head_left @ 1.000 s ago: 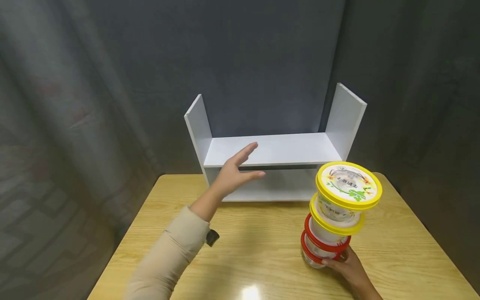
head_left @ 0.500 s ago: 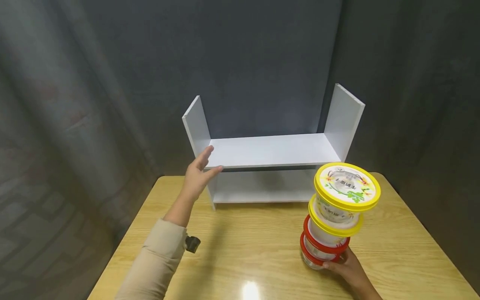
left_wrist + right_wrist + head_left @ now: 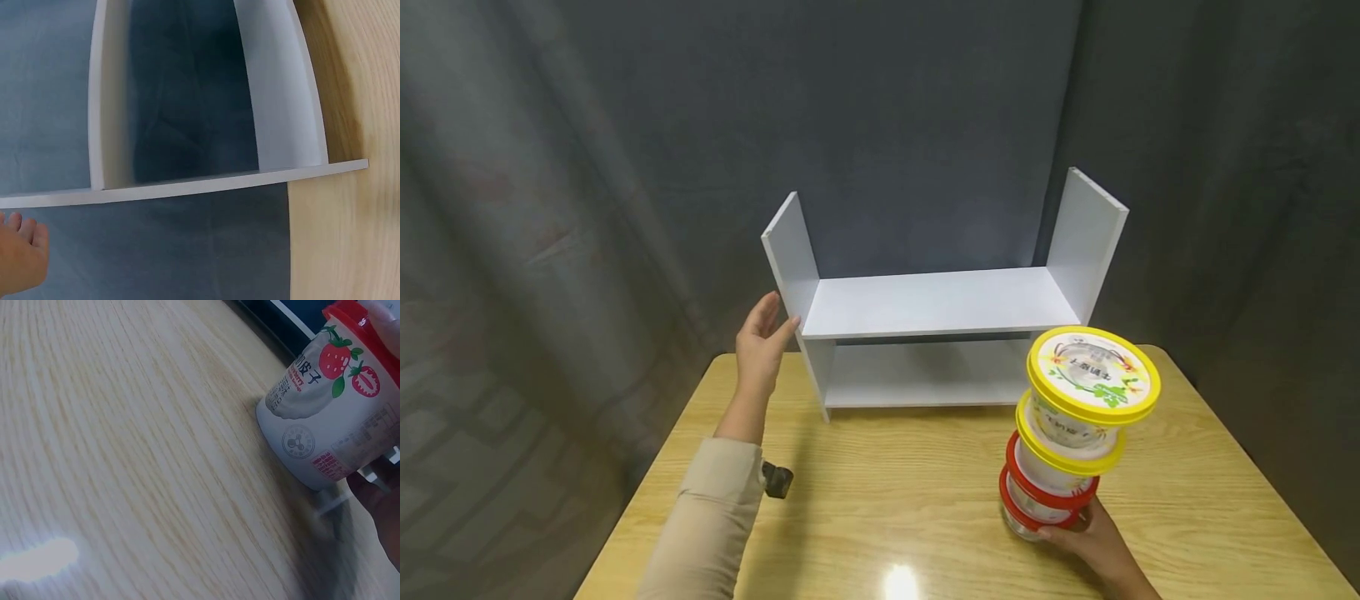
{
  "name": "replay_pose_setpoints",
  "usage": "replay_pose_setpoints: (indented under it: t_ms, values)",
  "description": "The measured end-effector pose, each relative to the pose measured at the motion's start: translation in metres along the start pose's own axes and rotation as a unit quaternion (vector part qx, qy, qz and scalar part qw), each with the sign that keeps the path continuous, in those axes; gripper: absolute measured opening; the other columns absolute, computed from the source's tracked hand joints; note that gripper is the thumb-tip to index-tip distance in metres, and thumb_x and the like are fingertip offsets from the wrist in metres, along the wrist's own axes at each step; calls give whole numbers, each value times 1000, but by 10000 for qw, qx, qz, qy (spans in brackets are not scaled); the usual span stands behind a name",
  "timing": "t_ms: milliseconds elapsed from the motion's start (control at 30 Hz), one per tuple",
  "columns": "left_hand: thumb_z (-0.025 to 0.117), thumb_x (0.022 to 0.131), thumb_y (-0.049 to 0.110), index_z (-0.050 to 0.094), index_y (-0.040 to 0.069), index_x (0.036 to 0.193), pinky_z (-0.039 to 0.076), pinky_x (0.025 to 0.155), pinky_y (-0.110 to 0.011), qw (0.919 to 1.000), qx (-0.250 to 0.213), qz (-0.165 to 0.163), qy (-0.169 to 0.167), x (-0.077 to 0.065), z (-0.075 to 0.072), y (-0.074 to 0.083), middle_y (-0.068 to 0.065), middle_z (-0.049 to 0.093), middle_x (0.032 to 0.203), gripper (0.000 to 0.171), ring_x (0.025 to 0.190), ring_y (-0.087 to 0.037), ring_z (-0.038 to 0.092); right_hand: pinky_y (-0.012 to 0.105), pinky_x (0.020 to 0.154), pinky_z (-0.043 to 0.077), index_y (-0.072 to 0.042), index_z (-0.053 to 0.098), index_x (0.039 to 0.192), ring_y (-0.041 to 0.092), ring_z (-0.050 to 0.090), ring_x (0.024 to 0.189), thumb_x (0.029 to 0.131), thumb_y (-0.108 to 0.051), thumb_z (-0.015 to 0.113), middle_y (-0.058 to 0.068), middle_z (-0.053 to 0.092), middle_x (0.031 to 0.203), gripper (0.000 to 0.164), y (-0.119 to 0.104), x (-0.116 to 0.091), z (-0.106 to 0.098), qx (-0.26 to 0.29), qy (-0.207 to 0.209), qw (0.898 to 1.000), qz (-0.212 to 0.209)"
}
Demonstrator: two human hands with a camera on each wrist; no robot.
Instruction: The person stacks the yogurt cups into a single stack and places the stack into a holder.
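At the right of the head view stands a leaning stack of lidded tubs. Two have yellow lids, the upper tub [image 3: 1093,371] showing a printed top. Beneath are two with red lids. My right hand [image 3: 1097,542] grips the bottom red-lidded tub [image 3: 1019,521], whose strawberry print shows on the tub [image 3: 331,406] in the right wrist view. My left hand [image 3: 758,350], fingers bent loosely and thumb apart, is beside the left side panel [image 3: 793,258] of a white shelf [image 3: 940,302]. Whether it touches the panel I cannot tell; the left wrist view has the hand [image 3: 22,253] just outside it.
The white shelf has an upper board, a lower board [image 3: 917,375] and a tall right side panel [image 3: 1086,242]. It stands at the back of a wooden table [image 3: 895,483]. Grey curtains [image 3: 925,125] hang behind and at both sides.
My left hand has moved left, from in front of the upper board to outside the shelf's left panel, its fingers drawing in a little. My right hand and the stack have hardly moved.
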State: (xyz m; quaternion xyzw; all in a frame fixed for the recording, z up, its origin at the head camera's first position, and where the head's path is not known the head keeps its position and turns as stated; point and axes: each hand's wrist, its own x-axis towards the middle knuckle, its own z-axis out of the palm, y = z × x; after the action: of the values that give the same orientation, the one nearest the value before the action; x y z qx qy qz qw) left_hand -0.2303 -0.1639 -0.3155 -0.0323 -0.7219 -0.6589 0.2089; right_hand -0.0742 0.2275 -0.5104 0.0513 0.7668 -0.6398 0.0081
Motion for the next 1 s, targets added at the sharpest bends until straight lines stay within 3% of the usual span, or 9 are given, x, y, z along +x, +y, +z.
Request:
replay_pose_setpoints:
  t_ms: [200, 467, 700, 1000]
  values:
    - [62, 78, 4, 42, 7, 127, 32, 95, -30, 9992, -200, -247, 223, 13, 7, -9, -7, 41, 129, 53, 118, -18, 37, 23, 76, 44, -6, 31, 122, 1, 49, 93, 69, -3, 69, -10, 47, 107, 65, -2, -1, 1, -34, -43, 9999, -147]
    - [60, 78, 0, 45, 8, 126, 39, 89, -28, 9978, -380, -286, 471, 27, 15, -14, -9, 45, 126, 50, 111, -19, 45, 20, 76, 44, -5, 34, 119, 0, 50, 92, 68, -2, 70, -12, 50, 104, 62, -1, 0, 4, -94, 87, 9993, -347]
    - [59, 80, 1, 47, 8, 124, 40, 88, -27, 9970, -142, -366, 667, 36, 16, -14, -9, 49, 122, 46, 109, -18, 47, 20, 76, 43, -5, 35, 119, 1, 50, 92, 67, -2, 71, -10, 50, 104, 63, -1, 0, 5, -134, 221, 9990, -371]
    - [57, 82, 3, 49, 10, 123, 40, 87, -26, 9965, -33, -372, 749, 39, 18, -15, -9, 50, 120, 42, 108, -17, 47, 19, 77, 42, -7, 36, 121, 0, 49, 92, 66, -7, 72, -11, 50, 105, 66, 0, 1, 7, -56, 313, 9995, 48]
